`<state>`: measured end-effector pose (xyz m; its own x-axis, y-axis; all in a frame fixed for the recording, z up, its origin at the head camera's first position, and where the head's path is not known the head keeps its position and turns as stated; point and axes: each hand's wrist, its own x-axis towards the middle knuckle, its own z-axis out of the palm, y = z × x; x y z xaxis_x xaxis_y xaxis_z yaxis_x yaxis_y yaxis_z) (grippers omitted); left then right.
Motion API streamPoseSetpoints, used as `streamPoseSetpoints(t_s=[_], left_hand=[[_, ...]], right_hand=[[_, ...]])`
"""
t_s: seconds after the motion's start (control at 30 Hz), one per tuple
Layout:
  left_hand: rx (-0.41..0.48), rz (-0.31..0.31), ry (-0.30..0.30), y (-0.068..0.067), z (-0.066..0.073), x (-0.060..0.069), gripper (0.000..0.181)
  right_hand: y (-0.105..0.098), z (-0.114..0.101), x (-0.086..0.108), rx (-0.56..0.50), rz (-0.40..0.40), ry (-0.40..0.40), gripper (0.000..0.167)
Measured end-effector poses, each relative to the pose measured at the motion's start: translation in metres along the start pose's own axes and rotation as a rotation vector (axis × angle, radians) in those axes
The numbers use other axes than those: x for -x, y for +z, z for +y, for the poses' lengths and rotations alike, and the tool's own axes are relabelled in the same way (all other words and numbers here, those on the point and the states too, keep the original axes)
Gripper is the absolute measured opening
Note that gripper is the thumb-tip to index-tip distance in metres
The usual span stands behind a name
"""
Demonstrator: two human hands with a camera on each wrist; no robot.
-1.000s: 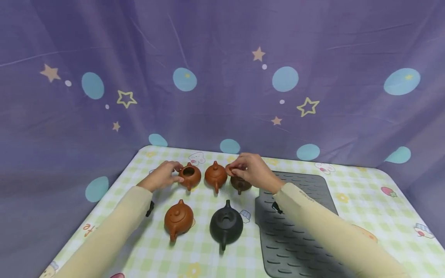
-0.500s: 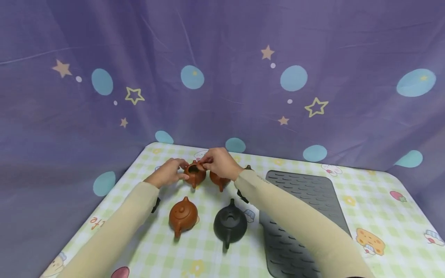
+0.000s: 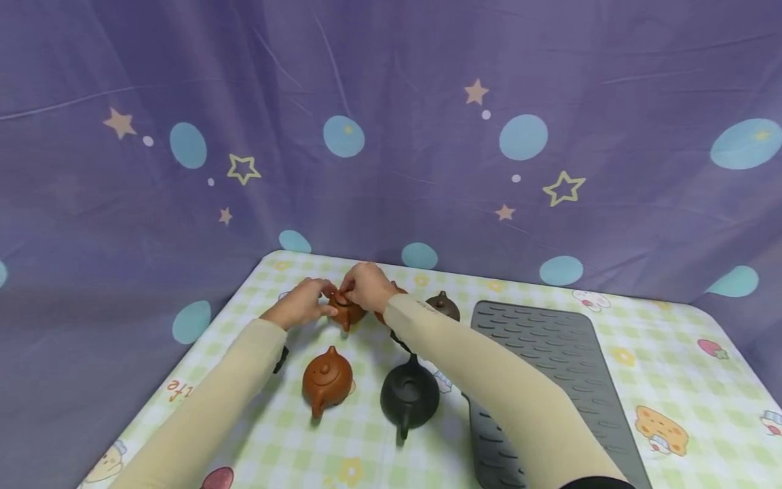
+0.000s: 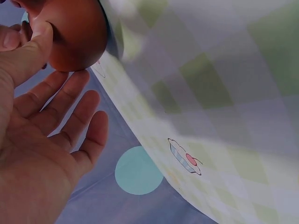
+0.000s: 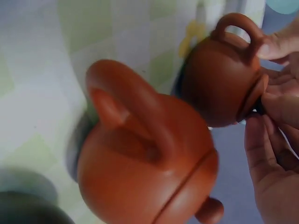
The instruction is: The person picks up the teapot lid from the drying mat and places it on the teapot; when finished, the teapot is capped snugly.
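Observation:
At the back left of the table, my left hand (image 3: 303,303) steadies a reddish-brown clay teapot (image 3: 346,314), thumb on one side and fingers against the other. My right hand (image 3: 369,288) pinches the matching teapot lid (image 5: 256,95) at the pot's mouth. In the right wrist view the lid sits tilted, with a dark gap at its edge. Beside it is a second reddish-brown teapot (image 5: 140,172) with its lid on, mostly hidden by my right arm in the head view. Part of the held pot's round body shows in the left wrist view.
Nearer me stand an orange-brown lidded teapot (image 3: 327,377) and a black teapot (image 3: 410,392) with a recessed top. A dark brown teapot (image 3: 443,305) is partly behind my right sleeve. A grey ridged mat (image 3: 550,346) lies on the right of the checked tablecloth (image 3: 281,435).
My right hand has carried the lid leftward from above the dark brown teapot to the left teapot's mouth. That mouth was uncovered earlier. The left hand stays at the pot; the head view has shifted slightly.

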<state>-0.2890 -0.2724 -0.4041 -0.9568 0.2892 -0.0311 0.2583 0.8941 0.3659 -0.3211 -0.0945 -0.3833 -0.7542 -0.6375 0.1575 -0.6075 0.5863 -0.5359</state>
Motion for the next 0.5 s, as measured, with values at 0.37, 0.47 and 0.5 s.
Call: streamPoseSetpoints(t_s=[0.37, 0.47, 0.5], left_hand=[[-0.015, -0.016, 0.008, -0.003, 0.006, -0.002, 0.043], [-0.034, 0.012, -0.002, -0.010, 0.010, 0.005, 0.049], [-0.034, 0.027, -0.009, -0.013, 0.014, 0.009, 0.052]], right_hand=[[-0.007, 0.002, 0.006, 0.019, -0.008, -0.016, 0.014], [-0.025, 0.001, 0.016, 0.012, 0.007, -0.024, 0.019], [-0.034, 0.000, 0.021, 0.013, 0.013, -0.026, 0.022]])
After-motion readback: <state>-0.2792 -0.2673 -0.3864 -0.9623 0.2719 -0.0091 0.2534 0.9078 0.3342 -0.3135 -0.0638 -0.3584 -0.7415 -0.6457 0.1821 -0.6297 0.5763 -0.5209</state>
